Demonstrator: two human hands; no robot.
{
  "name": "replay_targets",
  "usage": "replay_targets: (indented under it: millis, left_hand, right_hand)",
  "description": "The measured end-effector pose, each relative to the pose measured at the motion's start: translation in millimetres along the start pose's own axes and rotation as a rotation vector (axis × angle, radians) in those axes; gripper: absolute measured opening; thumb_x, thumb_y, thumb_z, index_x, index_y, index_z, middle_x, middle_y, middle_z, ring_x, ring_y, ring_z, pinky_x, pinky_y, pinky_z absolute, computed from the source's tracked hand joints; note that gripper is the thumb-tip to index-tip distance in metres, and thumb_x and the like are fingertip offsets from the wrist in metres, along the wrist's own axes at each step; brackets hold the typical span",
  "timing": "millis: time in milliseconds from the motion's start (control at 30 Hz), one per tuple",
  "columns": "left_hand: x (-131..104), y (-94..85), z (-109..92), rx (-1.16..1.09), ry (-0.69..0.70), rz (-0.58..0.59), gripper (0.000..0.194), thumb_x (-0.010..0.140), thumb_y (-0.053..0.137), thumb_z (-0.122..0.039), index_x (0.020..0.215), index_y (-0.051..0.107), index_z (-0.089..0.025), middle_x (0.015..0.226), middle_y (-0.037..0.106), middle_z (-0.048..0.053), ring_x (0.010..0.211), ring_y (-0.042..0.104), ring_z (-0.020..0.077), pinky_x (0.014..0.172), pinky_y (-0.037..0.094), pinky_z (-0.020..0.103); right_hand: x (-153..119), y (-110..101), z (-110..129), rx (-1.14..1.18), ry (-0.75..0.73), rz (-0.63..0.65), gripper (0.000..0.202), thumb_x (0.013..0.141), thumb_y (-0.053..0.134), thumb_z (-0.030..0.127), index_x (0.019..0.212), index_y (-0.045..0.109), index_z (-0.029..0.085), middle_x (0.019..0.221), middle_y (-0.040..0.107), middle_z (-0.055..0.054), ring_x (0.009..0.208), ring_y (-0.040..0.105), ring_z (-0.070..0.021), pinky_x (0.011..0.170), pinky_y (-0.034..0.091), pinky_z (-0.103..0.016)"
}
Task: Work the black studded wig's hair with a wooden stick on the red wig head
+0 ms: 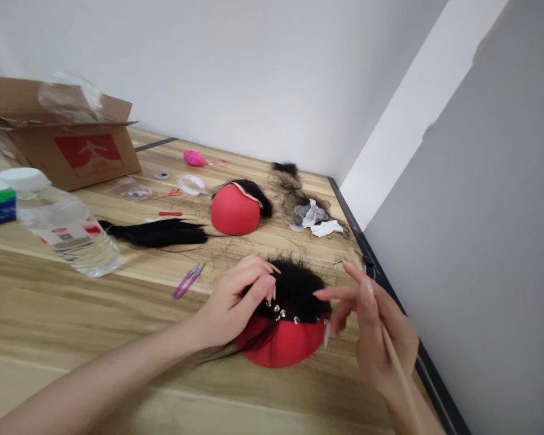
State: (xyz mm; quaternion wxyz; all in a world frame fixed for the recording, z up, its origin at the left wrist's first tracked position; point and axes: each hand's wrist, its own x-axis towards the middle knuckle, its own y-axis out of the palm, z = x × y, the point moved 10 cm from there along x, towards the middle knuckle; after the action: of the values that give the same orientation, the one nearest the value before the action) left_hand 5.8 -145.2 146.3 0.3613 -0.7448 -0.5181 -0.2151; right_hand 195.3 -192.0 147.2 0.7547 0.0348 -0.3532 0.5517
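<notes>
A bottle [79, 238] is at left on the table [49, 314], then purple snips [185, 284]. The left hand [233, 302] rests, fingers bent, on black hair [301, 290] atop a red dome [283, 347]; whether it grips strands I cannot tell. At the dome's right, the right hand [383, 332] holds a stick [396, 365].

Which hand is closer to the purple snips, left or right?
Left. The left hand is beside the purple snips, not touching; the right hand is farther, across the nearer red dome.
</notes>
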Motion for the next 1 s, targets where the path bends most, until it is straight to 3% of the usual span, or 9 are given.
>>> replay_targets:
  millis: [133, 233, 333, 500, 600, 700, 833, 900, 1000]
  left_hand:
    - [4.9, 2.0, -5.8, 0.012, -0.063, 0.134, 0.029, 0.100, 0.045, -0.019, 0.074, 0.057, -0.017, 0.105, 0.063, 0.005, 0.105, 0.059, 0.0157, 0.094, 0.047, 0.027]
    - [4.5, 4.0, -8.9, 0.085, -0.070, 0.194, 0.024, 0.099, 0.048, -0.017, 0.078, 0.060, -0.018, 0.123, 0.055, 0.006, 0.117, 0.053, 0.0161, 0.107, 0.041, 0.028]
    - [1.4, 4.3, -4.3, 0.136, -0.075, 0.194, 0.022, 0.099, 0.049, -0.018, 0.081, 0.062, -0.019, 0.127, 0.047, 0.006, 0.126, 0.046, 0.0185, 0.114, 0.036, 0.034]
    - [2.4, -2.7, -10.5, 0.124, 0.010, 0.150, 0.019, 0.097, 0.051, -0.015, 0.084, 0.064, -0.020, 0.128, 0.044, 0.006, 0.131, 0.041, 0.0214, 0.117, 0.035, 0.041]
    - [7.1, -0.2, -29.5, 0.017, 0.121, 0.237, 0.021, 0.095, 0.052, -0.011, 0.077, 0.060, -0.018, 0.128, 0.057, 0.007, 0.138, 0.040, 0.0240, 0.121, 0.030, 0.041]
    - [7.9, 8.8, -41.6, -0.175, 0.140, 0.389, 0.022, 0.099, 0.045, -0.011, 0.085, 0.061, -0.017, 0.099, 0.071, 0.007, 0.122, 0.060, 0.0215, 0.121, 0.032, 0.043]
    - [9.8, 2.4, -36.9, -0.159, 0.093, 0.335, 0.029, 0.100, 0.040, -0.015, 0.077, 0.057, -0.016, 0.080, 0.065, 0.005, 0.082, 0.067, 0.0140, 0.089, 0.054, 0.027]
    - [10.7, -2.9, -31.0, -0.016, 0.084, 0.291, 0.028, 0.100, 0.040, -0.014, 0.076, 0.055, -0.017, 0.080, 0.062, 0.004, 0.076, 0.062, 0.0124, 0.072, 0.051, 0.021]
    - [13.0, -8.1, -21.2, 0.202, 0.072, 0.271, 0.025, 0.099, 0.039, -0.014, 0.080, 0.054, -0.017, 0.082, 0.060, 0.003, 0.073, 0.056, 0.0125, 0.069, 0.046, 0.022]
  right_hand:
    - [10.5, 44.8, 18.7, 0.007, -0.108, 0.378, 0.047, 0.094, 0.061, 0.018, 0.138, 0.055, 0.033, 0.114, 0.076, -0.003, 0.063, 0.070, -0.0115, 0.062, 0.061, -0.026]
    - [9.9, 66.9, 26.5, -0.007, -0.191, 0.499, 0.058, 0.092, 0.058, 0.010, 0.144, 0.048, 0.035, 0.142, 0.060, -0.004, 0.097, 0.072, -0.0159, 0.080, 0.062, -0.028]
    - [15.9, 66.6, 31.2, -0.011, -0.242, 0.386, 0.047, 0.092, 0.056, 0.007, 0.133, 0.058, 0.030, 0.136, 0.065, -0.004, 0.113, 0.068, -0.0182, 0.089, 0.060, -0.029]
    - [25.6, 55.5, 27.2, 0.029, -0.186, 0.254, 0.017, 0.091, 0.060, 0.010, 0.096, 0.071, 0.023, 0.085, 0.077, 0.000, 0.072, 0.074, -0.0122, 0.069, 0.059, -0.021]
    - [28.3, 55.7, 22.0, 0.045, -0.172, 0.293, 0.014, 0.091, 0.060, 0.012, 0.091, 0.071, 0.021, 0.080, 0.077, 0.000, 0.068, 0.073, -0.0127, 0.064, 0.058, -0.021]
    - [32.4, 50.4, 11.6, 0.044, -0.153, 0.274, 0.015, 0.091, 0.060, 0.014, 0.090, 0.073, 0.022, 0.082, 0.079, -0.001, 0.072, 0.074, -0.0144, 0.066, 0.059, -0.023]
    - [40.4, 35.6, -9.2, 0.043, -0.075, 0.196, 0.015, 0.091, 0.062, 0.016, 0.089, 0.075, 0.023, 0.081, 0.079, -0.001, 0.070, 0.075, -0.0156, 0.067, 0.062, -0.026]
    - [44.8, 26.7, -16.5, -0.002, -0.056, 0.163, 0.014, 0.091, 0.063, 0.019, 0.089, 0.076, 0.024, 0.082, 0.079, -0.001, 0.073, 0.076, -0.0181, 0.071, 0.063, -0.031]
    - [49.6, 17.8, -21.1, -0.156, -0.045, 0.163, 0.010, 0.089, 0.067, 0.026, 0.087, 0.077, 0.023, 0.084, 0.079, -0.003, 0.077, 0.076, -0.0227, 0.073, 0.062, -0.038]
